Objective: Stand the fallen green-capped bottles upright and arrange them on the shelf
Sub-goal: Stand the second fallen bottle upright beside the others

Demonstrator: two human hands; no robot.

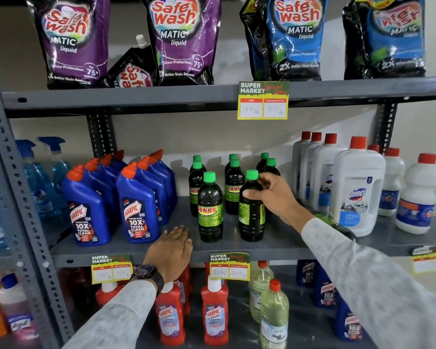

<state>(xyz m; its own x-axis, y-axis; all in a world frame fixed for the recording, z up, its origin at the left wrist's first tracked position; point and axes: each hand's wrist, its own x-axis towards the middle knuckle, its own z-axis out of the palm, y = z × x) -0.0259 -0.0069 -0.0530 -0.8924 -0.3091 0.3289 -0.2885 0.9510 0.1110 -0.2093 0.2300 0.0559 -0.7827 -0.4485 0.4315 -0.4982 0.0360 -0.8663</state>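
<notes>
"SUNNY" on green-capped bottle (210, 207), "HARPIC" on blue bottle (138, 212), "Domex" on white bottle (356, 192)

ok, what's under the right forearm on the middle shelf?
A green-capped bottle lying on the shelf, beside the Domex bottle. Only its green label and dark body show; the sleeve covers the rest, cap included.

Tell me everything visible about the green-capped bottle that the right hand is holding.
The held bottle is dark, seemingly plastic, with a bright green screw cap and a green label turned partly away. It stands upright at the front right of the green-capped group, on the grey middle shelf. The right hand grips its shoulder, fingers curled just below the cap. It touches no neighbouring bottle, as far as can be seen.
</notes>
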